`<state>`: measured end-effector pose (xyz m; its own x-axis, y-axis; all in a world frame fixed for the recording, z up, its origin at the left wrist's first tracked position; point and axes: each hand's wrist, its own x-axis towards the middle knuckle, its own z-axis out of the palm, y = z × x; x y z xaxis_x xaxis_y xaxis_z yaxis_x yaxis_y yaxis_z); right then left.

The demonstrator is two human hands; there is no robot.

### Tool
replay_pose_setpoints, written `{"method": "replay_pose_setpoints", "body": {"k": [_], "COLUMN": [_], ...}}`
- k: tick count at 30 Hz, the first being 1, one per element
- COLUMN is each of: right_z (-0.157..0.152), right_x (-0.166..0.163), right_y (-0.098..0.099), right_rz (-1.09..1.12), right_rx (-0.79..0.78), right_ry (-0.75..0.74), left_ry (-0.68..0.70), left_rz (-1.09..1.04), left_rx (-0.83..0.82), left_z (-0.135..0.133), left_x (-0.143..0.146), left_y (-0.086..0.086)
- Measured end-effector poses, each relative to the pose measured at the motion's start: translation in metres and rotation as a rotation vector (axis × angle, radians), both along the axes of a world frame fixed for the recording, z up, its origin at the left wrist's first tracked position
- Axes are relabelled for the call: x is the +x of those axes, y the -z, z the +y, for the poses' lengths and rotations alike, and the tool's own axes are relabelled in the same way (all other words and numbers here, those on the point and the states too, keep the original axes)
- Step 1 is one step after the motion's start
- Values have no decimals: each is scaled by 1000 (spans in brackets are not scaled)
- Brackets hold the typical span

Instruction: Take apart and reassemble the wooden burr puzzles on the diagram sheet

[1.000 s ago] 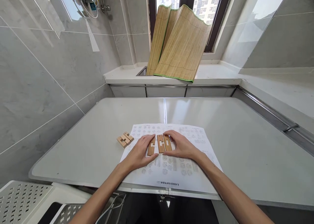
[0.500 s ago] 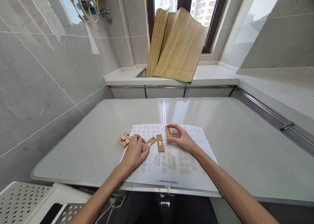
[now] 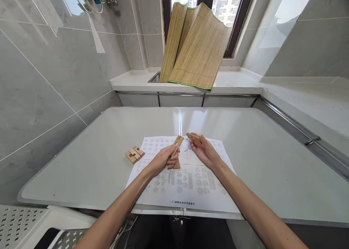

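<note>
My left hand (image 3: 167, 157) is closed on a notched wooden puzzle piece (image 3: 178, 140), whose far end sticks up past the fingers. Under that hand lies another wooden piece (image 3: 177, 164), partly hidden on the paper. My right hand (image 3: 204, 150) grips a flat wooden puzzle piece (image 3: 194, 137) between thumb and fingers, just right of the left hand's piece; the two pieces are apart. Left of the paper, several notched wooden pieces (image 3: 134, 154) rest side by side on the table. Both hands are over the printed sheet (image 3: 188, 196), which carries small diagrams.
The white folding table (image 3: 261, 161) has a seam down its middle. A bamboo mat (image 3: 200, 49) leans on the white ledge (image 3: 240, 80) by the window. At lower left stands a white perforated plastic piece (image 3: 21, 223). Grey tiled wall (image 3: 40, 78) borders the left side.
My left hand has moved right, from beside the pile, and lifted a notched piece. My right hand has turned its piece flatter. The view has shifted slightly.
</note>
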<state>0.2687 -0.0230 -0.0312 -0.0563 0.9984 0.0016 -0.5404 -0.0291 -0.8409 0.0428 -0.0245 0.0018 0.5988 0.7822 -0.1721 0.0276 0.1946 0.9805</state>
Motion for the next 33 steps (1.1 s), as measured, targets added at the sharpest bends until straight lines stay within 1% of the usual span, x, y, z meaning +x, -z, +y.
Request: {"method": "replay_pose_setpoints", "body": {"k": [4, 6, 8, 11, 14, 19, 24, 33], "right_z": [6, 7, 7, 5, 1, -4, -7, -9], "right_x": [4, 5, 5, 3, -1, -5, -4, 0], "right_y": [6, 6, 5, 4, 1, -2, -3, -11], "right_rz": [48, 67, 64, 22, 5, -3, -9, -175], "right_rx": [-25, -35, -32, -6, 8, 23, 49, 64], "right_ry": [37, 32, 17, -7, -7, -9, -35, -26], "left_ry": [89, 122, 148, 173, 186, 157, 172, 187], "left_rz": [-124, -177, -208, -226, -185, -166, -141, -180], "left_rx": [-139, -201, -227, -238, -242, -231, -244, -262], "left_z": [14, 18, 19, 20, 20, 20, 21, 20], "left_x": [19, 21, 19, 16, 14, 15, 16, 17], "left_y": [4, 3, 2, 0, 0, 1, 1, 5]}}
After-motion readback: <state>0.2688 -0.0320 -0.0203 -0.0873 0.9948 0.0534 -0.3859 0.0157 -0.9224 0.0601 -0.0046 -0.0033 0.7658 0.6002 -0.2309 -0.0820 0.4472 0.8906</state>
